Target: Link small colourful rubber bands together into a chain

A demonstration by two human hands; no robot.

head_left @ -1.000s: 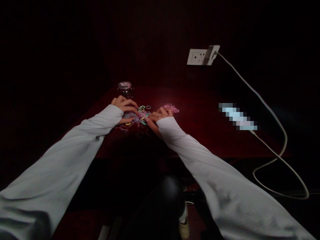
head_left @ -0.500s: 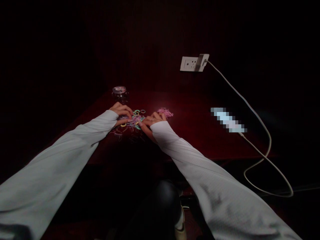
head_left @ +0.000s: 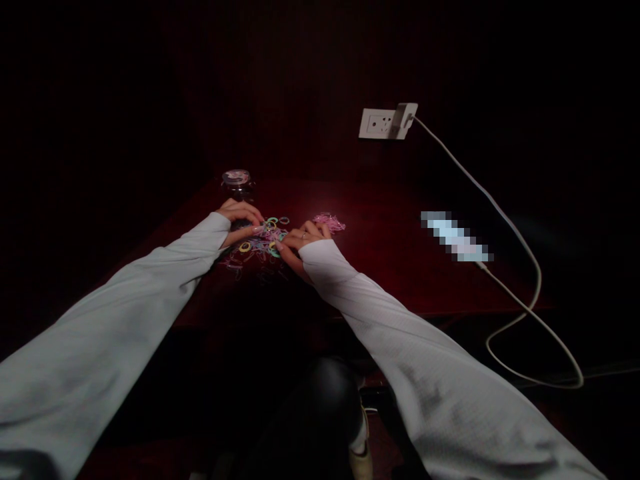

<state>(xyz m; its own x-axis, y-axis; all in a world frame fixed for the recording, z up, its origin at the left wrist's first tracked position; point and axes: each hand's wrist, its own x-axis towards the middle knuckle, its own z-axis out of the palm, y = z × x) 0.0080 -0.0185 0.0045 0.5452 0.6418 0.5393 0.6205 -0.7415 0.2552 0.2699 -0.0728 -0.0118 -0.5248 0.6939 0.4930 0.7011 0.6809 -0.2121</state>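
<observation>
A loose heap of small coloured hair ties [head_left: 270, 235], pink, purple, green and yellow, lies on the dark red table between my hands. My left hand [head_left: 241, 217] is at the heap's left side, its thumb and forefinger drawn together in a pinch; what they hold is too small to name. From the right, my right hand [head_left: 303, 243] touches the heap with thumb and fingers bent close together, and I cannot make out what is between them. Just beyond this hand sits a separate pile of pink hair ties [head_left: 329, 223].
A clear jar with a patterned lid [head_left: 236, 179] stands behind my left hand. To the right lies a blurred-out phone-like device [head_left: 455, 237] on a white cable [head_left: 493, 200], which runs to a charger in the wall socket [head_left: 380, 124]. The table's front edge [head_left: 390, 313] is near my forearms.
My left thumb has lifted towards the forefinger, closing into a pinch and uncovering more of the heap's left part. The right hand has barely moved. The view has shifted slightly.
</observation>
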